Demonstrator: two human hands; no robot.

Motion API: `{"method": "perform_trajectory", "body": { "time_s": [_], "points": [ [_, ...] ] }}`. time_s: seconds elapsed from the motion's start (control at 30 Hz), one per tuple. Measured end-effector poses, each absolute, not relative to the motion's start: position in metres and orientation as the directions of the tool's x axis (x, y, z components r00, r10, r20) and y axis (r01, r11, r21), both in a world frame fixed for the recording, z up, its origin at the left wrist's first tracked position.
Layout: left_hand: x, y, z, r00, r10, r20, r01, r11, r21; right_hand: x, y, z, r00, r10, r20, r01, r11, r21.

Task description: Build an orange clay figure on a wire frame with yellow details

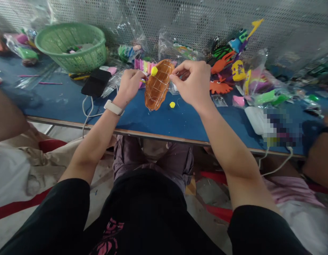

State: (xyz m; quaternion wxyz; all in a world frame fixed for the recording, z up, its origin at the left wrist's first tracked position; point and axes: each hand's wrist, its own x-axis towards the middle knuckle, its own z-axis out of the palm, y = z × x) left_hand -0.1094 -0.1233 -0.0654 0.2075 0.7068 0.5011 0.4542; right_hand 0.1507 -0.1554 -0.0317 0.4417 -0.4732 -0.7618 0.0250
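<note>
Brown oval slab [155, 91] at twelve o'clock, between both hands. Right hand [193, 81] pinches its two-o'clock rim; left hand [129, 84] curled at ten, grip unreadable. Risk: uneven tugging might warp wires [160, 82] or dislodge the eleven-o'clock yellow lump [154, 71].

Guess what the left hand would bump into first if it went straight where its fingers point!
The left hand would probably meet the brown piece with crisscross lines first, close to the yellow lump on it. They might even be touching already; the depth is unclear.
</note>
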Motion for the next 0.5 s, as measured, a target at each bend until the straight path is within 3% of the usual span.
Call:
{"method": "perform_trajectory", "body": {
  "time_s": [0.07, 0.13, 0.27, 0.5],
  "points": [
    [-0.11, -0.126, -0.067, 0.024, 0.955, 0.295, 0.359, -0.284, 0.889, 0.15, -0.156, -0.035, -0.159, 0.739, 0.655, 0.7, 0.552, -0.453],
    [-0.111, -0.129, -0.069, 0.034, 0.983, 0.181, 0.276, -0.183, 0.943, 0.151, -0.155, -0.039, -0.158, 0.724, 0.672, 0.698, 0.563, -0.443],
    [-0.113, -0.138, -0.071, 0.202, 0.971, 0.127, 0.347, -0.192, 0.918, 0.154, -0.158, -0.04, -0.166, 0.747, 0.644, 0.701, 0.549, -0.456],
    [-0.101, -0.138, -0.066, 0.286, 0.951, 0.115, 0.391, -0.226, 0.892, 0.157, -0.179, -0.028, -0.131, 0.82, 0.558, 0.682, 0.482, -0.549]
  ]
}}
